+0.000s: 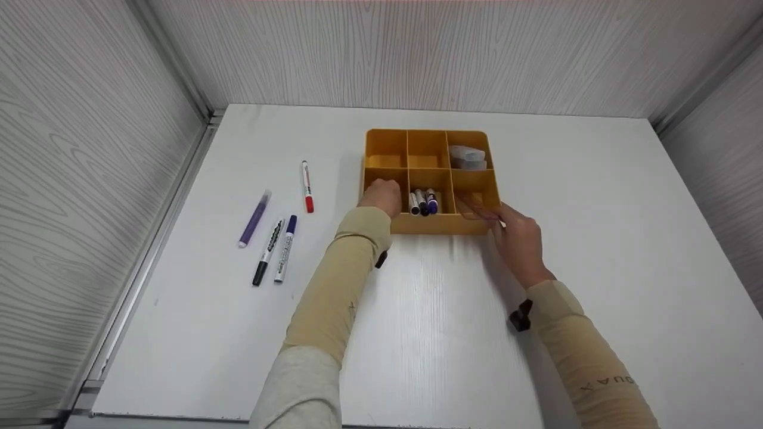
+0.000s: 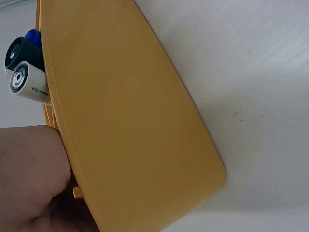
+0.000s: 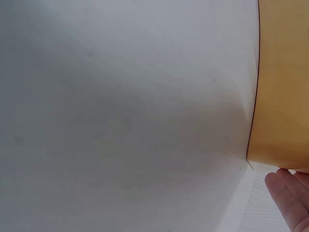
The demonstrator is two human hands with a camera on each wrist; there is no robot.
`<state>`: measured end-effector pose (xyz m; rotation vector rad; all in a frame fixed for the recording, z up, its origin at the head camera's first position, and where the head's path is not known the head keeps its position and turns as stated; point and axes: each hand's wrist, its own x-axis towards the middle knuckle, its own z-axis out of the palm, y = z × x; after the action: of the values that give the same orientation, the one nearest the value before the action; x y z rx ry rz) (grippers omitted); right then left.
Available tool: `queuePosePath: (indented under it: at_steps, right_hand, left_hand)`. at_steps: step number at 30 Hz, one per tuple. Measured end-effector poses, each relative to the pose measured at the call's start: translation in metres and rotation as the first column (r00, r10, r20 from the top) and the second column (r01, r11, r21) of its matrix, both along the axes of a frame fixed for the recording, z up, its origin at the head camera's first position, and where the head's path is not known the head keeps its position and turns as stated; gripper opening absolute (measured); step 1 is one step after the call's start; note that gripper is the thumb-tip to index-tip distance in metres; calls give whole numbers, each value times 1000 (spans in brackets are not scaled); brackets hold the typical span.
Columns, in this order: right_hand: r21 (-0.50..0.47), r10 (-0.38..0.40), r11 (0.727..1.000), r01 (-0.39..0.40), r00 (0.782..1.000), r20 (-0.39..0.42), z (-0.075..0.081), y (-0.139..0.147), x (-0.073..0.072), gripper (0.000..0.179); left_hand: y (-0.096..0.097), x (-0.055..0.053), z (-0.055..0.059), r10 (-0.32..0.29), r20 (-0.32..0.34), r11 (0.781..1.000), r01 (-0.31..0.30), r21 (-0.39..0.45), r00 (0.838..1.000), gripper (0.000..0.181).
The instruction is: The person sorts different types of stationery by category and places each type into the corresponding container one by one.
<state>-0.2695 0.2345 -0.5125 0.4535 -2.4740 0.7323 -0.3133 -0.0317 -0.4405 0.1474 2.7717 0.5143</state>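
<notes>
A yellow six-compartment organizer (image 1: pixel 438 224) stands on the white table. My left hand (image 1: pixel 381 196) reaches down into its front left compartment; the fingertips are hidden there, and the left wrist view shows only part of this hand (image 2: pixel 31 176) beside the rim. My right hand (image 1: pixel 520 241) is at the front right corner, with fairly straight fingers (image 3: pixel 288 195) touching the outer side wall. Several markers stand in the front middle compartment, among them a white-ended marker (image 2: pixel 29 82), a black-ended marker (image 1: pixel 422 205) and a purple-ended marker (image 1: pixel 432 204). A faint, blurred reddish shape shows in the front right compartment.
Left of the organizer lie a red-capped marker (image 1: pixel 307 187), a purple marker (image 1: pixel 254 220), a black-capped marker (image 1: pixel 268 253) and a blue-capped marker (image 1: pixel 287 249). Pale translucent items (image 1: pixel 468 156) sit in the back right compartment. Wood-patterned panels (image 1: pixel 417 53) border the table.
</notes>
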Motion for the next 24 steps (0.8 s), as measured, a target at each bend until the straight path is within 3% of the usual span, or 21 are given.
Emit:
queuePosePath:
  at_steps: [6, 15, 24]
  right_hand:
    - [8, -6, 1000, 6, 1000, 18, 0, 1, 0, 16]
    - [-18, -9, 1000, 10, 999, 51, 2, -1, 1, 21]
    - [-21, -9, 1000, 10, 998, 59, 2, 0, 1, 19]
  left_hand:
    - [0, -1, -2, -15, -22, 1000, 15, -4, 1000, 24]
    - [-6, 2, -2, -24, -72, 998, 28, 59, 997, 21]
    - [-23, 6, 17, -50, -125, 983, 71, 169, 991, 18]
